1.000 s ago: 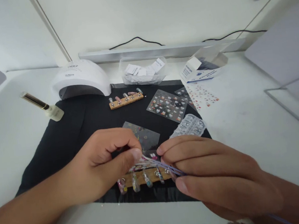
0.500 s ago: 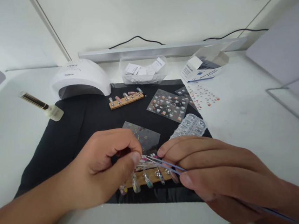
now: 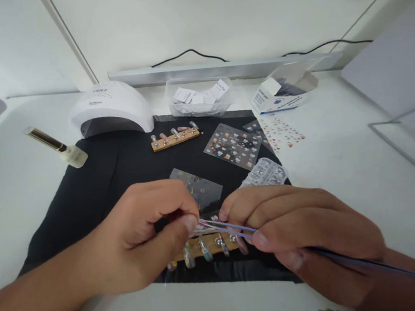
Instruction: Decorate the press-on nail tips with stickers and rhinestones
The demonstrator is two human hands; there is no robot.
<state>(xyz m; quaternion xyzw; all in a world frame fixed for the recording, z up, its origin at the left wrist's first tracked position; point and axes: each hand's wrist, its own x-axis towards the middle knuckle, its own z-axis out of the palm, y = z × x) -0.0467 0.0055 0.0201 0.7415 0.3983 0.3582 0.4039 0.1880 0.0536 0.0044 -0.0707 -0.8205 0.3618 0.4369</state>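
My left hand (image 3: 152, 236) is closed, with thumb and index finger pinching the edge of a small clear sticker sheet (image 3: 214, 219) that bears pink and white figures. My right hand (image 3: 306, 226) grips purple tweezers (image 3: 236, 227) between thumb and fingers. The tweezers' tips meet the sheet right beside my left fingertips; whether a sticker is between them is too small to tell. Just below the hands lies a wooden strip (image 3: 212, 245) holding several decorated nail tips (image 3: 205, 250). My left hand partly covers the strip's left end.
Beyond my hands on the black mat (image 3: 96, 185) lie a sticker sheet (image 3: 203, 187), a larger one (image 3: 232, 146), a rhinestone case (image 3: 266, 172) and another nail-tip strip (image 3: 175, 139). Farther back stand a white nail lamp (image 3: 111, 108), a polish bottle (image 3: 75, 156), a plastic tub (image 3: 199, 110) and a pad box (image 3: 279, 102).
My right hand has rolled a little, and the tweezers' rear end has swung up and to the right. Their tips remain at the sheet. My left hand has hardly moved.
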